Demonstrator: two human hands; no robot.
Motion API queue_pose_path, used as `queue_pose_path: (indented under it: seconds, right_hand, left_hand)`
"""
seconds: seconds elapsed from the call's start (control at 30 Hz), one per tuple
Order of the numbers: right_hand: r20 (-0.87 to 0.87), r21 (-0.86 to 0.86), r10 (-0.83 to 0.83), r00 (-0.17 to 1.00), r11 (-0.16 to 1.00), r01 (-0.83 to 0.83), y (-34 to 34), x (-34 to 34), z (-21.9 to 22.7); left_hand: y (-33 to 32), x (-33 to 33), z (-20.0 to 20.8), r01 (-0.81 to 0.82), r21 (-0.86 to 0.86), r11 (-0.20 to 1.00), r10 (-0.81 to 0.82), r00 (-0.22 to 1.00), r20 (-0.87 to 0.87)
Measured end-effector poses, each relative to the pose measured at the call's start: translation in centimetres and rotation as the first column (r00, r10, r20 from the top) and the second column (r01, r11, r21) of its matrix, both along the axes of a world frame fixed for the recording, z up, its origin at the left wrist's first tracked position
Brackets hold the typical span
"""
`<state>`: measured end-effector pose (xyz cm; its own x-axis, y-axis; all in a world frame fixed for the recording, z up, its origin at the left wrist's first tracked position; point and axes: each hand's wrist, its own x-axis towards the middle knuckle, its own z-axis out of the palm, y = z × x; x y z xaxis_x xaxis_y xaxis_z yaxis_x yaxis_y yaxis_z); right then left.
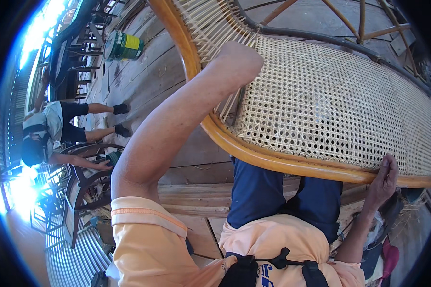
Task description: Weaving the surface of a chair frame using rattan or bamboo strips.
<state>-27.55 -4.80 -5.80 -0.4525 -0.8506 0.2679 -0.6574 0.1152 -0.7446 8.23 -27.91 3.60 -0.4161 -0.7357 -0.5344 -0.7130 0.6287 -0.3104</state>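
A rattan furniture piece with a honey-brown curved frame (282,163) spans the view above my knees. Pale woven cane webbing (316,105) fills most of it, with an open hexagon-like pattern. Towards the far left end the weave gives way to loose, parallel cane strands (203,24). My left hand (239,62) lies bent over the border between strands and finished weave; its fingers are hidden behind the hand and wrist. On the near right edge, my right hand (387,177) holds the frame's rim, fingertips over its top beside the webbing.
At left a co-worker (45,129) bends over a dark chair frame (76,186), one hand on a dark green object. A green bucket with a yellow label (124,46) stands on the plank floor (158,67). Dark furniture frames (72,48) are stacked behind. A pink cloth (390,256) lies at lower right.
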Motion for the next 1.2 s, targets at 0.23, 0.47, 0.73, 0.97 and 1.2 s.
queue_pose_path:
  seconds: [0.23,0.47,0.73,0.97,1.2]
  right_hand:
    - [-0.084,0.015,0.001,0.996,1.000,0.000,-0.2,0.4,0.4]
    - [-0.121,-0.002,-0.002,0.993,1.000,0.002,-0.4,0.6,0.4]
    - [-0.112,-0.022,-0.050,0.992,0.999,0.048,-0.6,0.7,0.0]
    - [-0.104,-0.032,-0.082,0.991,0.996,0.079,-0.8,0.9,0.0]
    - [-0.067,-0.035,-0.083,0.994,0.996,0.080,-0.8,0.9,-0.1]
  left_hand:
    - [0.8,-0.8,-0.1,0.172,-0.037,0.984,-0.173,0.985,-0.015]
    - [0.6,-1.8,0.0,0.221,-0.023,0.975,-0.221,0.975,-0.010]
    - [-0.2,-1.8,-0.4,0.207,-0.013,0.978,-0.205,0.975,0.083]
    - [0.2,-1.5,-1.3,0.362,-0.052,0.931,-0.354,0.927,0.126]
    - [1.4,-1.4,-1.4,0.490,0.007,0.871,-0.487,0.863,0.132]
